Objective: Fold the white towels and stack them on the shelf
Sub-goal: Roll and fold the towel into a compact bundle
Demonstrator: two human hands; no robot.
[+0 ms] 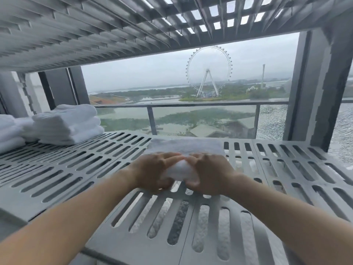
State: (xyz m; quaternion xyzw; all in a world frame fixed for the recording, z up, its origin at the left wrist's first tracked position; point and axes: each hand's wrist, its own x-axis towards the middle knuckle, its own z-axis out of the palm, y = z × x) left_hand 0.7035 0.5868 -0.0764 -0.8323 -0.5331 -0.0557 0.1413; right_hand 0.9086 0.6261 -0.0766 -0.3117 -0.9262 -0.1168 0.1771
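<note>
Left hand (152, 174) and right hand (209, 175) grip a seemingly folded towel (181, 170) on shelf (76, 165)

Held towel (181, 170), bunched between the fingers (169, 156) of left hand (152, 173) and right hand (208, 175): white cloth, soft fluffy terry nap, matt. The part lying flat just beyond the fingers is the same cloth, greyer in shade, finely rough. Under the fingers, shelf deck (76, 169): grey, slotted, looks like moulded plastic, matt, smooth, rounded slot edges. Far left of the fingers, folded towel stack (68, 125): white terry cloth, plush, matt. Above the fingers, upper deck (76, 35): same grey matt ribbed plastic look. Right of the fingers, post (321, 83): grey, matt, smooth. Well beyond the fingers, rail (191, 104): dark metal, dull; glass panels (210, 119) below it, clear, smooth.
</note>
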